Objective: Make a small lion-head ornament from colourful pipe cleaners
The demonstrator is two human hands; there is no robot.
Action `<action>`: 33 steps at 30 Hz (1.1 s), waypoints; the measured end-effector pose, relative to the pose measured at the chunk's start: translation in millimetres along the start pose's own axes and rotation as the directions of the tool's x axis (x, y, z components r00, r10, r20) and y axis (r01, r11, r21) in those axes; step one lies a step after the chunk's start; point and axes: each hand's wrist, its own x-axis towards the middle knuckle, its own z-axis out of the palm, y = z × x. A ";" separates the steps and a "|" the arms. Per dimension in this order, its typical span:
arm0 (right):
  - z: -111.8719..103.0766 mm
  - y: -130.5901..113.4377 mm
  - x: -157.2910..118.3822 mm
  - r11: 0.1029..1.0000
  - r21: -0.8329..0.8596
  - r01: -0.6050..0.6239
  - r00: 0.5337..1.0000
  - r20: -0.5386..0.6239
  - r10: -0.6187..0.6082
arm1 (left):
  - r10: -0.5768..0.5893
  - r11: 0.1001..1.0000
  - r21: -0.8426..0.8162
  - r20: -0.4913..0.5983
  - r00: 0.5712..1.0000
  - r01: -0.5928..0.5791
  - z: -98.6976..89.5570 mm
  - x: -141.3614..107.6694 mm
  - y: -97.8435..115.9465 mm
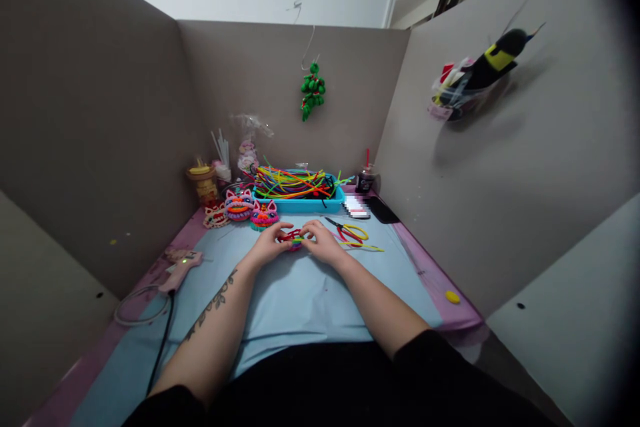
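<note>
A small piece of bent pipe cleaners [296, 240], red with green and purple parts, is held between both hands a little above the blue cloth. My left hand [270, 243] grips its left side with thumb and fingers closed. From the other side, my right hand [320, 241] pinches it, fingertips close to those of the left. The fingers cover much of the piece. Just right of my right hand lie scissors [353, 233] with red and yellow handles, and a yellow-green pipe cleaner [370, 249]. Two colourful eared animal faces [239, 205] [264, 215] sit behind my left hand.
Behind the hands stands a blue tray [300, 205] heaped with coloured pipe cleaners. A pink glue gun [183, 270] with its cable lies at left. A phone [383, 210], a dark drink cup [366, 179] and a yellow disc [453, 297] are at right. Grey partitions [350, 80] enclose the table.
</note>
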 end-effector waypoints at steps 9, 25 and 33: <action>1.4 -1.5 0.8 0.989 -0.149 -0.013 1.000 0.020 0.016 | 0.013 1.000 0.009 0.001 1.000 -0.013 3.1 -2.4 8.2; 0.2 6.7 3.9 0.993 -0.105 -0.051 0.998 0.035 0.054 | -0.033 0.995 -0.094 0.072 0.997 0.039 -0.2 -2.0 2.4; 8.7 10.2 2.1 0.998 0.029 -0.048 0.999 0.022 0.048 | -0.032 0.997 -0.067 0.065 0.997 0.037 -1.4 -1.7 1.7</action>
